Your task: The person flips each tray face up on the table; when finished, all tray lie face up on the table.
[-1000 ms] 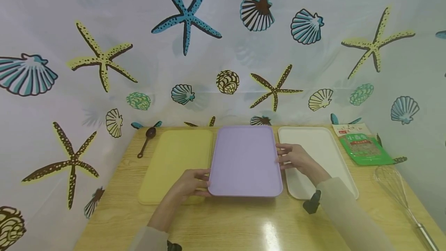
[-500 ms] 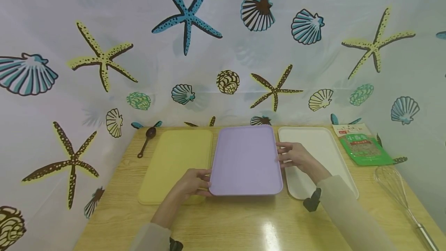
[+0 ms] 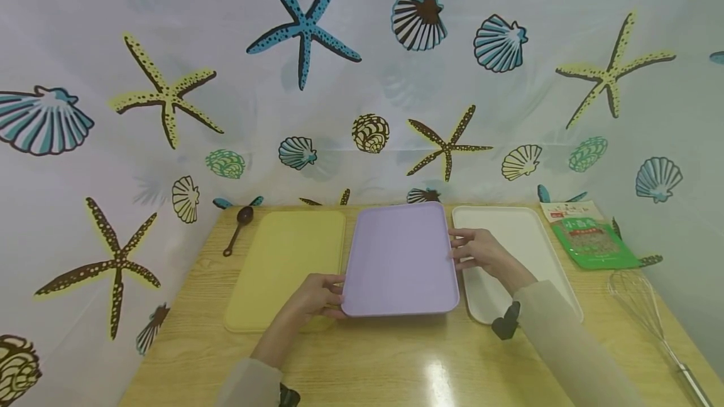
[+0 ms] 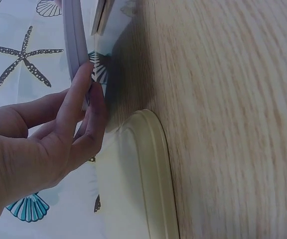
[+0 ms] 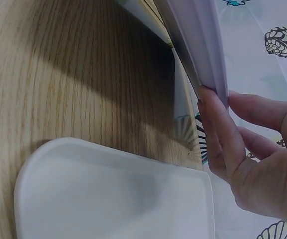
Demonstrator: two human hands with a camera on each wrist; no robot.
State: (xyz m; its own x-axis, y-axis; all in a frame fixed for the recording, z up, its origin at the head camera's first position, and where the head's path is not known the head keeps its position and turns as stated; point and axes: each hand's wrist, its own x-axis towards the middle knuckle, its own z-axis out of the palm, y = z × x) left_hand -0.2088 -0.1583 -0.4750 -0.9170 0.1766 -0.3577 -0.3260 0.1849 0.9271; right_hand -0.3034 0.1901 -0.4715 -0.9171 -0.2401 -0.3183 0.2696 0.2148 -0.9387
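A pale purple rectangular tray point(image 3: 400, 259) is held up over the middle of the table between two hands. The left hand point(image 3: 317, 297) pinches its left edge near the front corner. On the opposite edge, farther back, the right hand point(image 3: 481, 253) grips the rim. Both wrist views show the purple tray's rim point(image 4: 74, 45) raised above the wood, thumb on one side and fingers curled underneath. A yellow tray point(image 3: 291, 259) lies flat below the left hand. Under the right hand lies a white tray point(image 3: 517, 244). The purple tray's underside casts a shadow on the table.
A dark brown spoon point(image 3: 240, 231) lies left of the yellow tray. At the right are a green and white food packet point(image 3: 591, 240) and a wire whisk point(image 3: 650, 325). A curtain point(image 3: 362, 93) printed with shells and starfish encloses the table's point(image 3: 384, 363) back and sides.
The purple tray has shifted very slightly to the right, its front edge rising a little. Both hands moved along with it, keeping their grip.
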